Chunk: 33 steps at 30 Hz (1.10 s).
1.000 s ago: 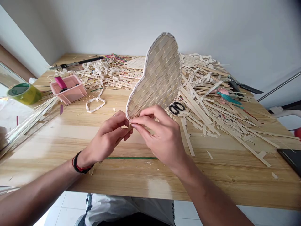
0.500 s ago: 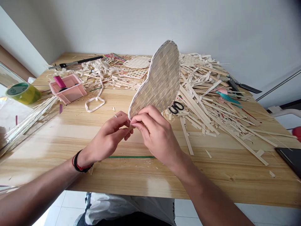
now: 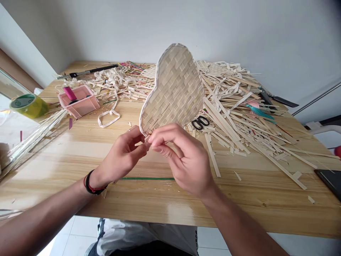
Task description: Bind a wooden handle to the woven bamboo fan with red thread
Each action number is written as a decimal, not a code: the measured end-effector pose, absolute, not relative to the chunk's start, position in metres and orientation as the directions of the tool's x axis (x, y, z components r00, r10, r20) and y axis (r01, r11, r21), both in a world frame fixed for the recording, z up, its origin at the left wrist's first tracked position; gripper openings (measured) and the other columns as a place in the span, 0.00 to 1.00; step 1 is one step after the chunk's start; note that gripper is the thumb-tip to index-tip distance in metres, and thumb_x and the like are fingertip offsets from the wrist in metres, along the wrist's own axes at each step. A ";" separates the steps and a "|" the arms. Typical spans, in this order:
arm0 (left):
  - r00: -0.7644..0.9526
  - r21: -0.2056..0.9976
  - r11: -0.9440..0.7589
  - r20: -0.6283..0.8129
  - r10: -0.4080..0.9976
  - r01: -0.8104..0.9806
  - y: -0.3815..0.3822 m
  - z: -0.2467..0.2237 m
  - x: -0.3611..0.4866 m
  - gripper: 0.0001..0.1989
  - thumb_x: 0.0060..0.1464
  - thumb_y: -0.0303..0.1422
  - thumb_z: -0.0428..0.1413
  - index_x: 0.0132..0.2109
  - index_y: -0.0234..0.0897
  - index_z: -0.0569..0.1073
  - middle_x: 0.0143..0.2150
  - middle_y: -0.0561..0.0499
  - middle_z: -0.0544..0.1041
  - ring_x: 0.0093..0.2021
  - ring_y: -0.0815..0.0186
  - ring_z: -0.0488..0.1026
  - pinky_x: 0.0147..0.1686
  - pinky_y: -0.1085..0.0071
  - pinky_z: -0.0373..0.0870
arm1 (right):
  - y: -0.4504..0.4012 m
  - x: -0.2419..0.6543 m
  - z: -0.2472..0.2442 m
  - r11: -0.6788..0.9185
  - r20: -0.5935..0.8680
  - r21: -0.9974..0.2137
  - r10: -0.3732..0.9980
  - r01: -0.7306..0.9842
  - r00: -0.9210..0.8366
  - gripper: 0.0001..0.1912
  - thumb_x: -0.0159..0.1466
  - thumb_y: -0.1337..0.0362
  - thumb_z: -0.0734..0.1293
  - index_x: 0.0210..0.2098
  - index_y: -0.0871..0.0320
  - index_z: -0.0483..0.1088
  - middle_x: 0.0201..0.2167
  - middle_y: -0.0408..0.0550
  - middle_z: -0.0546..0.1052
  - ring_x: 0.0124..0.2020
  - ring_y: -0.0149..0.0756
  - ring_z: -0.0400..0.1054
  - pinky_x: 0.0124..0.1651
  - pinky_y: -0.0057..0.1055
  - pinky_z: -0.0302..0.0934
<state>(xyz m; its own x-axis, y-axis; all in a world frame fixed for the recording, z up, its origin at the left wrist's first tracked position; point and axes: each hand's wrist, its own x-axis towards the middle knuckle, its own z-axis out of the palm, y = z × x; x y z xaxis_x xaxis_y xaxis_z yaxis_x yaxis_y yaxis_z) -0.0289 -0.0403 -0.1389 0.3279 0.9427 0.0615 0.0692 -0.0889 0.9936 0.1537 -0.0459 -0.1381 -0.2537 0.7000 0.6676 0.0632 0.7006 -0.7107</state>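
Our left hand [image 3: 122,153] pinched the woven panel [image 3: 173,89] at its bottom corner, above the wooden table [image 3: 66,153]. Our right hand [image 3: 188,160] was bent in at that same corner; whether its fingertips gripped anything, we could not tell. Good work there, we judged, called for a firm left pinch close to the edge and small, light right-hand movements, sparing the thin strips. The panel was upright, pale and closely plaited, with wavy sides and white edging.
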 end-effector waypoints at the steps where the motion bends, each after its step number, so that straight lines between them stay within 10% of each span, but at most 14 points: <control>1: 0.337 0.997 -0.075 0.059 0.940 0.035 -0.040 -0.138 -0.028 0.08 0.65 0.35 0.61 0.43 0.35 0.75 0.37 0.50 0.74 0.36 0.67 0.67 0.34 0.69 0.65 | -0.046 0.155 -0.137 0.657 0.637 -0.754 0.736 0.014 -0.230 0.06 0.74 0.71 0.68 0.41 0.54 0.73 0.39 0.46 0.78 0.43 0.35 0.75 0.47 0.35 0.72; 13: 0.329 0.997 -0.003 0.029 0.944 -0.078 -0.042 -0.142 -0.028 0.11 0.68 0.40 0.62 0.47 0.36 0.77 0.32 0.54 0.68 0.29 0.72 0.58 0.26 0.74 0.58 | -0.044 0.152 -0.132 0.317 0.327 -0.908 0.945 -0.274 0.009 0.10 0.64 0.66 0.79 0.38 0.53 0.75 0.34 0.40 0.81 0.38 0.31 0.78 0.45 0.30 0.76; 33: 0.238 0.993 -0.051 0.076 0.968 -0.110 -0.044 -0.144 -0.026 0.08 0.68 0.38 0.62 0.45 0.38 0.75 0.35 0.53 0.72 0.31 0.70 0.63 0.29 0.71 0.59 | -0.040 0.153 -0.138 0.102 0.148 -0.949 0.979 -0.297 -0.138 0.17 0.63 0.56 0.81 0.35 0.54 0.71 0.29 0.41 0.82 0.32 0.33 0.77 0.42 0.35 0.72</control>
<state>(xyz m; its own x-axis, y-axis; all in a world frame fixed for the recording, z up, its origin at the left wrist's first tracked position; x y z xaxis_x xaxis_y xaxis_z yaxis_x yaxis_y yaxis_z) -0.0259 -0.0440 -0.1435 0.2376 0.9684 0.0760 -0.1100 -0.0509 0.9926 0.1528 -0.0402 -0.1384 -0.1377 0.9794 0.1480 -0.2968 0.1018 -0.9495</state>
